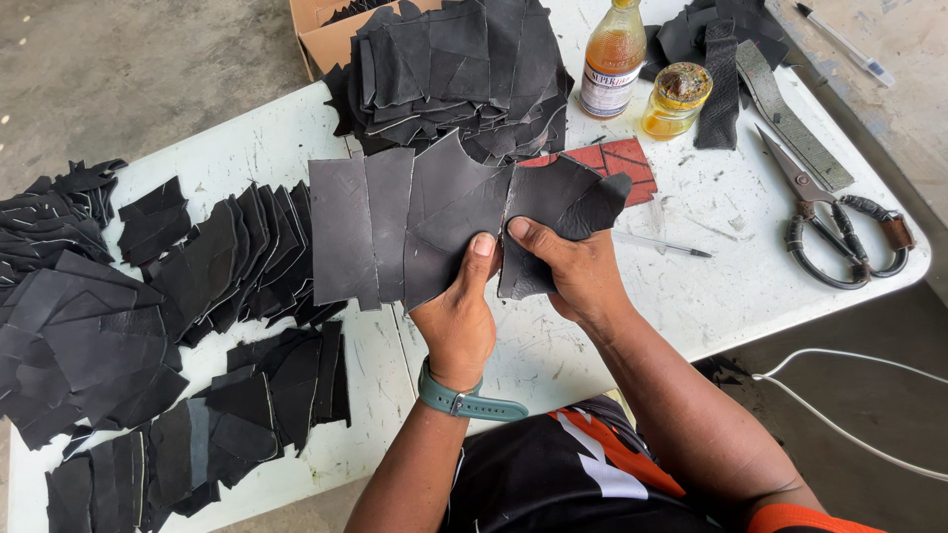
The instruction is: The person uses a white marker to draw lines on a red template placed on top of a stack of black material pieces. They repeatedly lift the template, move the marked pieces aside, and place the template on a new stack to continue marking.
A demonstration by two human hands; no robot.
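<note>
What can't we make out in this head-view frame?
- Cardboard box: cut off by the top edge, contents covered by the black leather pile.
- Red patterned sheet: mostly hidden under the fanned leather pieces that the left hand and right hand hold.
- Fingers of both hands: behind those pieces.
- White cable: runs off the right edge.
- Pen: too small for detail.

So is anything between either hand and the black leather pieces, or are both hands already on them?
Nothing visible stands between. The left hand grips the larger fanned black leather pieces with its thumb on top, and the right hand pinches the smaller curled leather piece beside them. Both are lifted above the white table.
</note>
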